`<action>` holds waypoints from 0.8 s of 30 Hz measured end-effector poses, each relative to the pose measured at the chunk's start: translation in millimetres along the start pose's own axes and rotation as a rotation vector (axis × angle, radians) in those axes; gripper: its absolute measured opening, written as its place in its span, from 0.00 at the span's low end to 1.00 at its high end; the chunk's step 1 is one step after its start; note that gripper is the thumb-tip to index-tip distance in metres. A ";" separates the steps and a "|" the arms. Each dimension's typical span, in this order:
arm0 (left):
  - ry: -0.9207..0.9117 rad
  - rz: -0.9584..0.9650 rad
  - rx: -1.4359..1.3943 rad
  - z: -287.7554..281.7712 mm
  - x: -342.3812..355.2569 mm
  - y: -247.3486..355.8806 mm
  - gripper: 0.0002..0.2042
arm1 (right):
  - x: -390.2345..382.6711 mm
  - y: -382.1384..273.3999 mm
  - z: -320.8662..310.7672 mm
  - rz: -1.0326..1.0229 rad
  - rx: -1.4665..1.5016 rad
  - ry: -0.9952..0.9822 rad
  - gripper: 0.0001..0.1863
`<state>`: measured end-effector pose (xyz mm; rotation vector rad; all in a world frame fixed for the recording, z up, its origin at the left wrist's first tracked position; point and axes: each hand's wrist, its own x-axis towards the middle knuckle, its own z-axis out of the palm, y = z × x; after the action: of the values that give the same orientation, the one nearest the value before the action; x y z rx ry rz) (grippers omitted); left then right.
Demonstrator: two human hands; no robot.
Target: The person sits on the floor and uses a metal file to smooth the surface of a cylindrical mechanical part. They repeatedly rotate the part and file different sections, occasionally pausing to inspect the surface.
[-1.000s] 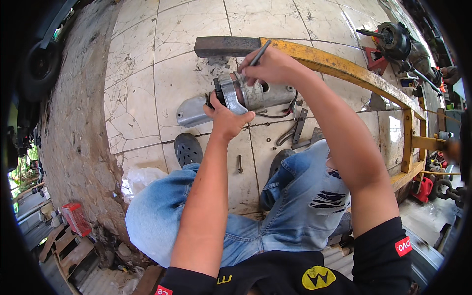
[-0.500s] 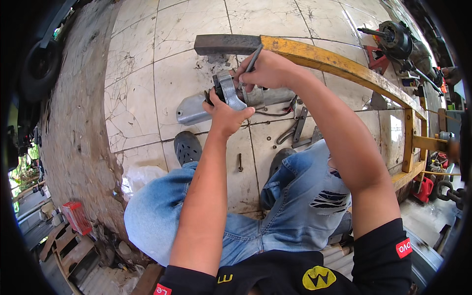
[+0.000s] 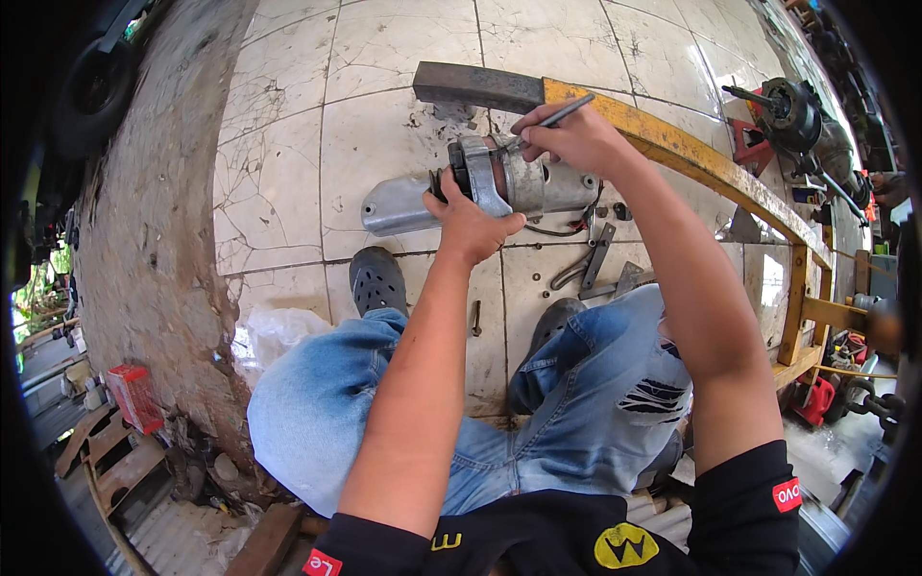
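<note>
My left hand (image 3: 471, 223) grips the silver clamp-like housing (image 3: 487, 192) at the dark end of a metal cylinder assembly (image 3: 523, 185), its thumb on the housing's lower side. My right hand (image 3: 567, 139) holds a slim grey metal rod (image 3: 569, 108) slanted down toward the band on the cylinder's top; whether its tip touches is hidden. The assembly lies on cracked white tiles beside a rounded silver cover (image 3: 394, 209). Cables, nuts, a dark flat bar (image 3: 597, 256) and other small tools lie to its lower right.
A black-and-yellow steel beam (image 3: 653, 130) runs just beyond the work to a frame on the right. An axle assembly (image 3: 797, 120) rests on a red stand (image 3: 747, 142), with another person's hand (image 3: 888, 187) near it. My legs are below; a tyre (image 3: 96, 82) is at left.
The whole view has shifted, so things sit farther right. My right hand has also moved right along the cylinder, and the rod is tilted flatter. My left hand keeps its grip.
</note>
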<state>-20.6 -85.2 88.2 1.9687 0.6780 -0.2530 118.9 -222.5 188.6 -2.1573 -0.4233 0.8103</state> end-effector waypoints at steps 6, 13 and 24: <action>0.000 0.048 0.007 2.8 4.2 -6.8 0.65 | -0.7 -18.3 20.5 -0.138 0.025 -0.048 0.14; 0.039 0.015 -0.046 3.0 0.8 -5.3 0.66 | -7.8 1.2 7.6 -0.083 0.169 0.164 0.17; 0.005 0.023 -0.041 -2.4 3.3 -0.8 0.66 | -46.4 168.5 39.8 0.704 0.146 0.075 0.27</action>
<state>-18.5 -81.7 87.3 1.9368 0.6586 -0.2192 63.7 -333.3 58.9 -2.1932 0.4558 1.0845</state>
